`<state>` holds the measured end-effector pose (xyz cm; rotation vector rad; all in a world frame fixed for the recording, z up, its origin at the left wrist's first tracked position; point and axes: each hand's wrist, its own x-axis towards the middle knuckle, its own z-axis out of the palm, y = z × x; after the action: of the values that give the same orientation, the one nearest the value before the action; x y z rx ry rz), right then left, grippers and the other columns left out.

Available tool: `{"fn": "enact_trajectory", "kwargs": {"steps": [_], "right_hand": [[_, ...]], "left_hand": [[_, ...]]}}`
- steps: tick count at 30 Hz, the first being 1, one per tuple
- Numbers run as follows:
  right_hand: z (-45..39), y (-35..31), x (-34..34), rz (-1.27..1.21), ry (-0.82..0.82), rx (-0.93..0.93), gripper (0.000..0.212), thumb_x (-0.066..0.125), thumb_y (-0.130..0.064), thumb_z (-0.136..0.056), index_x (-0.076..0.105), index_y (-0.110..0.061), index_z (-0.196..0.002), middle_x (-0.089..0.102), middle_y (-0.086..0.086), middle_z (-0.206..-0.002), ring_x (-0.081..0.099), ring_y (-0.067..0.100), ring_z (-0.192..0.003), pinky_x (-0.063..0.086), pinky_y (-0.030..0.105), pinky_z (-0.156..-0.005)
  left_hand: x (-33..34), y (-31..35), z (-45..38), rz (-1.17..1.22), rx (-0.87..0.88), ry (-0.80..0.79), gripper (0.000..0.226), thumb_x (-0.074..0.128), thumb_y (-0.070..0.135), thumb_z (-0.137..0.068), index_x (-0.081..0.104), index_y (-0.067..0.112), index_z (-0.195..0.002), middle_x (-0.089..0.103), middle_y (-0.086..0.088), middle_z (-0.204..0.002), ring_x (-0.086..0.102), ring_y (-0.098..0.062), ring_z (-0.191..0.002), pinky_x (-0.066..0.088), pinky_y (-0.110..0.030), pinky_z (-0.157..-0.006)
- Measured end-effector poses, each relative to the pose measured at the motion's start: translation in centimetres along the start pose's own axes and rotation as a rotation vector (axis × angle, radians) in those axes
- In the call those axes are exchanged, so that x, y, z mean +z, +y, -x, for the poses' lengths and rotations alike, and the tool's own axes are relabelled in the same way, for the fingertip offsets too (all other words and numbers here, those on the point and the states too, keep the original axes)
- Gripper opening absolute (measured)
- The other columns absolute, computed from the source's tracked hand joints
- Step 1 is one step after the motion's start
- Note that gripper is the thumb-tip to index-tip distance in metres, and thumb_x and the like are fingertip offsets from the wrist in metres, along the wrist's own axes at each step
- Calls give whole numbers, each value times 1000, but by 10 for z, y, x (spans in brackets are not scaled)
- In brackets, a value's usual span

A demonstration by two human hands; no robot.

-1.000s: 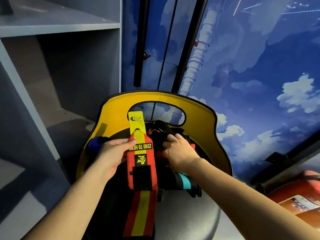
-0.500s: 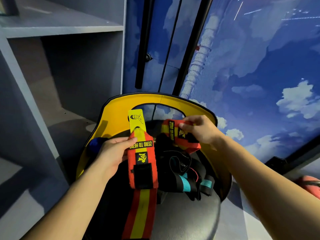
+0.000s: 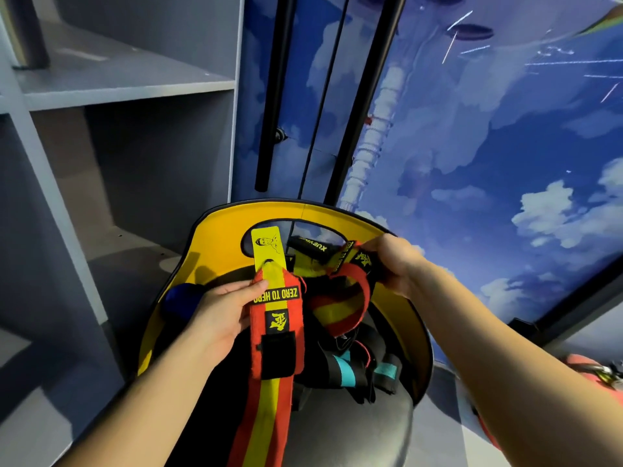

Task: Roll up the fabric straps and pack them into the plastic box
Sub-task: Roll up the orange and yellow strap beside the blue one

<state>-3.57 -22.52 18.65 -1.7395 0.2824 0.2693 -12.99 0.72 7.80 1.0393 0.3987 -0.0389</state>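
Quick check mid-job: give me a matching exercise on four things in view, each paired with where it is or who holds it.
1. flat red-and-yellow "ZERO TO HERO" strap
2. looped red-and-yellow strap
3. black straps with teal bands
4. yellow curved chair back

A. lying on the dark seat
B. gripped by the right hand
C. behind the straps
D. held by the left hand

Pairs: 1-D, 2-B, 3-A, 4-C

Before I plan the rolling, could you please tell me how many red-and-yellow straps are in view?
2: one strap held by the left hand, hanging down; a second strap lifted by the right hand. The dark pile may hide others.
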Motion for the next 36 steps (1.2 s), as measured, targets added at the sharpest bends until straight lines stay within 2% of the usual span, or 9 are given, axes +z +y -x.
{"fn": "enact_trajectory", "kwargs": {"steps": [4, 6, 13, 17, 20, 24, 29, 33, 36], "right_hand": [[7, 5, -3, 197, -27, -52, 39, 75, -37, -89, 68, 0, -97, 75, 17, -86, 74, 37, -80, 62, 50, -78], [14, 4, -5, 308, -44, -123, 44, 84, -45, -77, 73, -6, -96, 77, 11, -86, 76, 26, -75, 63, 36, -68], [30, -14, -15, 462, -92, -266, 12, 78, -35, -85, 76, -23, -86, 74, 7, -84, 68, 23, -75, 60, 38, -72], [38, -24, -22, 546, -63, -372, 13, 72, -32, -92, 72, -21, -85, 66, -3, -75, 59, 14, -67, 46, 28, -62], [45, -28, -25, 576, -79, -434, 9, 73, -29, -92, 74, -22, -86, 70, -3, -77, 63, 11, -67, 47, 24, -60], [51, -32, -29, 535, -100, -489, 5, 76, -27, -88, 78, -23, -85, 76, -2, -81, 68, 11, -70, 54, 26, -65], [55, -32, -31, 562, -155, -510, 5, 76, -23, -88, 80, -20, -90, 75, 0, -84, 65, 8, -69, 48, 19, -61], [52, -32, -29, 608, -136, -524, 5, 76, -23, -87, 80, -21, -89, 71, -5, -77, 62, 6, -66, 45, 19, -61], [50, -32, -29, 574, -141, -508, 5, 76, -24, -87, 80, -20, -87, 74, -3, -79, 65, 7, -67, 49, 21, -62]], "left_hand": [[8, 7, 11, -29, 2, 18, 25, 73, 11, -87, 73, 8, -112, 78, -12, -100, 76, -22, -85, 56, -28, -59], [11, 14, 16, -38, 7, 21, 24, 74, 12, -87, 73, 8, -111, 78, -12, -99, 76, -24, -86, 57, -29, -59], [16, 41, 28, -175, 135, 138, 17, 78, 12, -84, 75, 10, -100, 78, -9, -88, 73, -20, -68, 53, -28, -64], [13, 53, 26, -394, 363, 255, 28, 81, 16, -83, 65, 32, -100, 76, -4, -94, 73, -22, -84, 56, -34, -75], [14, 60, 24, -515, 462, 281, 31, 76, 18, -89, 56, 42, -92, 76, 0, -91, 72, -32, -73, 58, -46, -74], [20, 72, 28, -781, 629, 209, 35, 62, 7, -95, 71, 37, -78, 72, 18, -95, 69, -9, -91, 50, -25, -79], [32, 83, 36, -950, 714, 80, 28, 78, 22, -84, 75, 38, -107, 72, 21, -105, 68, 1, -95, 54, -25, -91], [40, 88, 46, -1098, 785, -33, 46, 88, 31, -73, 72, 40, -115, 59, 34, -108, 54, 17, -99, 34, 3, -87], [42, 90, 54, -1187, 795, -62, 54, 90, 35, -70, 69, 43, -119, 52, 32, -115, 49, 10, -107, 28, 1, -93]]}}
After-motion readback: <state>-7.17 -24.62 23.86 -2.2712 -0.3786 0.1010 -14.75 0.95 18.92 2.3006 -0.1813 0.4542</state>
